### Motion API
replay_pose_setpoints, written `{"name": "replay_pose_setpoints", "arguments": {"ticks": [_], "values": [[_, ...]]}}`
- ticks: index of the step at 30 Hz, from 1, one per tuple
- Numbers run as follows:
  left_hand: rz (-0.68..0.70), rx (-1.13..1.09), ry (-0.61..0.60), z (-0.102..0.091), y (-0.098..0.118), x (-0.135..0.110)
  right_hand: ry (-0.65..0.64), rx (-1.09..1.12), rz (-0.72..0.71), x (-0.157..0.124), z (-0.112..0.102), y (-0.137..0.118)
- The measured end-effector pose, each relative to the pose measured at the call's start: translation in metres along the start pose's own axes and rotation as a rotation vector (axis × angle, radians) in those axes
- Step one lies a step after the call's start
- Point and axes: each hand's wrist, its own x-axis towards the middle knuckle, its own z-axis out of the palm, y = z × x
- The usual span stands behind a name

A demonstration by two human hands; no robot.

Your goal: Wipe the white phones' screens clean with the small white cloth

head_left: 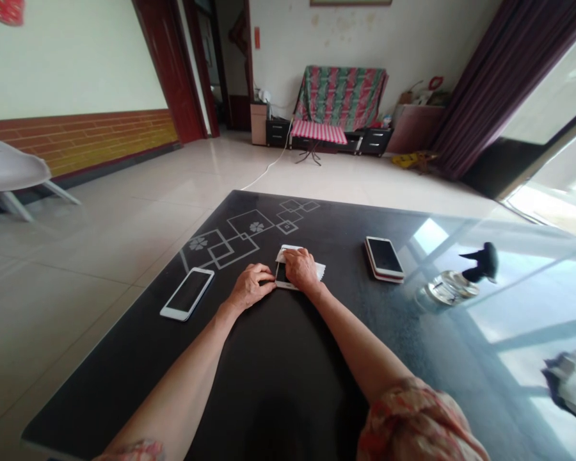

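A white phone [281,276] lies flat on the black glass table [269,358], mostly covered by my hands. My right hand [301,269] presses a small white cloth [319,269] down on the phone's screen, fingers curled over it. My left hand [250,286] rests beside it, fingers closed against the phone's left edge, steadying it. Another white phone [187,293] lies screen up to the left. To the right sits a stack of two phones [384,258].
A glass ashtray [447,289] and a dark object [482,260] stand at the table's right. A crumpled cloth [572,384] lies near the right edge. Beyond the table: tiled floor, a white chair [9,173] at left, a covered couch [340,102] at the far wall.
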Motion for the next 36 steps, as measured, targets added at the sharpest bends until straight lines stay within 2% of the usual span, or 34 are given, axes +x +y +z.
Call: {"name": "replay_pose_setpoints", "arguments": {"ticks": [6,12,19,26,36], "values": [[0.003,-0.015,-0.003,0.001,-0.001,-0.001,-0.002,-0.012,0.028,0.027,0.010,0.011],[0.000,-0.002,0.007,0.002,-0.002,-0.002,0.012,0.007,0.084,0.034,0.015,0.022],[0.007,0.006,0.033,0.003,-0.002,-0.001,0.071,0.045,0.186,0.026,0.018,0.041],[0.004,0.022,0.034,0.001,-0.001,0.000,0.080,0.078,0.234,0.017,0.016,0.048],[-0.012,0.060,0.024,-0.001,0.003,0.000,0.064,0.099,0.142,-0.025,-0.001,0.040]]}}
